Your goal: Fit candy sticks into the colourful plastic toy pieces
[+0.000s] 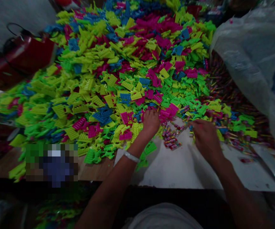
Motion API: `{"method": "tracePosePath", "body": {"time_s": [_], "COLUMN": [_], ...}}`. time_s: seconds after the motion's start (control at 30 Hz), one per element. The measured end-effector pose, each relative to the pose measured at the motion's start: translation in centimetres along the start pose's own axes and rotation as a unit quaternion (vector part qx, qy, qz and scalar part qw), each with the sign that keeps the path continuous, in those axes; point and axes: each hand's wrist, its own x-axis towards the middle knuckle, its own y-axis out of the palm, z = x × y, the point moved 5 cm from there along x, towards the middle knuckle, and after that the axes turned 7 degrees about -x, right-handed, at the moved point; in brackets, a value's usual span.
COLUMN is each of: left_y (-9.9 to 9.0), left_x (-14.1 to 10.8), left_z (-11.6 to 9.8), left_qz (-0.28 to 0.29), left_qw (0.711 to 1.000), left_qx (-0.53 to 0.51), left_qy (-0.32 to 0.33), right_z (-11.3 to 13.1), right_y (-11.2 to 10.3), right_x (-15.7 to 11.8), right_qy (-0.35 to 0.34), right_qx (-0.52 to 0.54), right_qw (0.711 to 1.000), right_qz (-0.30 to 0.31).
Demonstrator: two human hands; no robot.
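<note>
My left hand (151,121), with a pale bangle (131,156) at its wrist, reaches to the front edge of a big heap of plastic pieces (109,79). Its fingers curl beside some pink pieces (170,111); what they grip is hidden. To the right, my right hand (205,138) hovers over the white board (175,168), fingers pinched together, slightly blurred. I cannot make out what is in that pinch. Between both hands lies a small pile of little wrapped tubes (171,136). Green pieces (150,148) rest below my left wrist.
A larger mass of thin tubes (232,82) spreads on the right beside a translucent plastic sheet (254,41). At left stands a red machine-like box (30,60) with a black cable. The wooden table's front edge (97,171) runs before me. More pieces (58,214) lie below it.
</note>
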Motion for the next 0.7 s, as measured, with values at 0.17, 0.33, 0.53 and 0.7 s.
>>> {"method": "tracePosePath", "body": {"time_s": [0.17,0.33,0.53,0.7], "left_y": [0.8,0.0,-1.6,-0.2], "left_x": [0.1,0.0,-2.6,-8.1], "left_z": [-0.3,-0.1,2.4,1.4], "left_qz": [-0.003,-0.037,-0.06,0.028], "left_qw": [0.999,0.999,0.933,0.724], "left_qx": [0.054,0.029,-0.347,-0.666], "left_qy": [-0.003,-0.001,-0.077,-0.178], "right_z": [5.4,5.8,4.7,6.3], "right_y": [5.3,6.6,5.0,3.9], "right_x": [0.0,1.7,1.5,-2.2], "right_qy": [-0.093,-0.101,0.033,0.167], "right_qx": [0.07,0.022,0.215,0.463], "right_qw": [0.989,0.984,0.968,0.854], "right_qz": [0.086,0.146,0.128,0.168]}}
